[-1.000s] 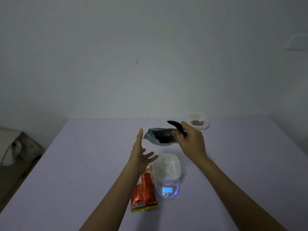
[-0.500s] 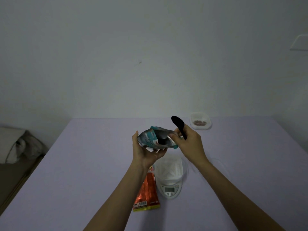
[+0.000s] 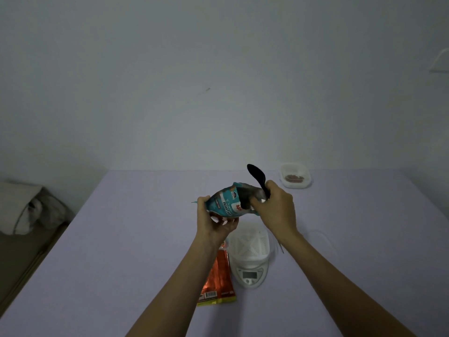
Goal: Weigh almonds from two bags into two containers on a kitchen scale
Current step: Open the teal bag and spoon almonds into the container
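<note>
You hold the teal almond bag [image 3: 227,204] up over the scale [image 3: 250,276] — left hand [image 3: 213,221] curled round its base, right hand [image 3: 275,211] pinching its mouth and a black spoon [image 3: 257,175] — so next, likely, spoon almonds into the empty container [image 3: 250,245] below.

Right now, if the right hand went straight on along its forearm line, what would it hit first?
The teal bag, whose open mouth the right hand pinches while holding the black spoon. Further along, leftward and away, probably the left hand gripping the bag from below; depth is unclear from one view.
</note>
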